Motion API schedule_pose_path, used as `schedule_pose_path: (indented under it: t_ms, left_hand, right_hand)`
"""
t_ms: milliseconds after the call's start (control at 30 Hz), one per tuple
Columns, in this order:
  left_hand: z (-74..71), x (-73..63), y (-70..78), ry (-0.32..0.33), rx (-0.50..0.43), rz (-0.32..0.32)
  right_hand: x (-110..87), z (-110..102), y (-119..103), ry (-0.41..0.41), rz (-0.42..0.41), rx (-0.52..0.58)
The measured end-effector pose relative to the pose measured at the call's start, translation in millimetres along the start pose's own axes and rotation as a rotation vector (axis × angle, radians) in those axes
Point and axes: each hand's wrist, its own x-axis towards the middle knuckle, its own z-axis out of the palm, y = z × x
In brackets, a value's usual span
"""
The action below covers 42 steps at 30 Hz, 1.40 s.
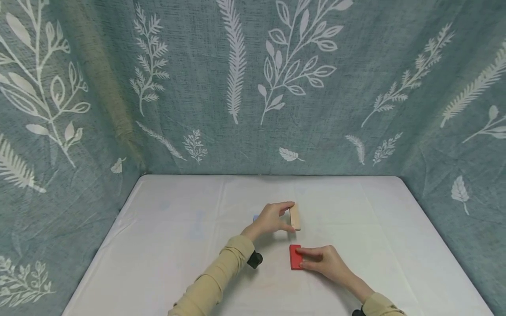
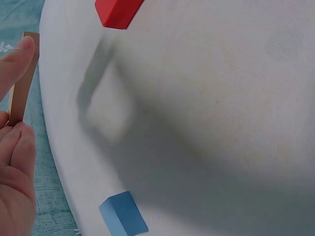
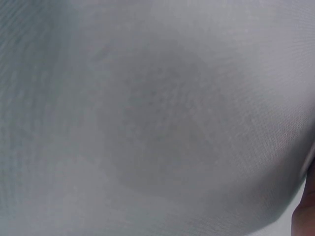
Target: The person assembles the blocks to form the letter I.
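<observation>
My left hand [image 1: 272, 218] pinches a plain wooden block [image 1: 294, 217] by its two ends, fingers at the far end and thumb at the near one. In the left wrist view this wooden block [image 2: 23, 81] shows its long narrow side between the fingertips. Nearer to me, my right hand [image 1: 328, 261] has its thumb and index finger on the right part of a red block [image 1: 294, 257]. The left wrist view catches one end of that red block [image 2: 117, 14] at its top edge. A blue block [image 1: 255, 217] is mostly hidden behind the left hand.
The blue block [image 2: 123, 214] lies on the white-covered table [image 1: 166, 228], left of the other blocks. A green-blue curtain [image 1: 189, 79] with white leaf prints hangs around the table's back and sides. The right wrist view shows mostly blurred cloth [image 3: 157, 118].
</observation>
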Motion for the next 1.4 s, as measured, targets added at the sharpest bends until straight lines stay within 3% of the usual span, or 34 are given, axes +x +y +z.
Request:
schedule_pose_path:
  t_ms: [567, 867, 1400]
  left_hand:
    - [6.8, -1.6, -7.8, -0.009, 0.059, 0.016]
    - [12.6, -4.5, -9.3, -0.026, 0.075, -0.024]
    - [17.2, -7.9, -12.2, -0.057, 0.099, -0.022]
  right_hand:
    - [2.7, 1.0, -2.6, -0.006, 0.001, -0.021]
    - [2.4, 1.3, -0.5, -0.009, -0.002, -0.013]
    - [0.6, -0.4, -0.6, -0.004, -0.021, -0.003]
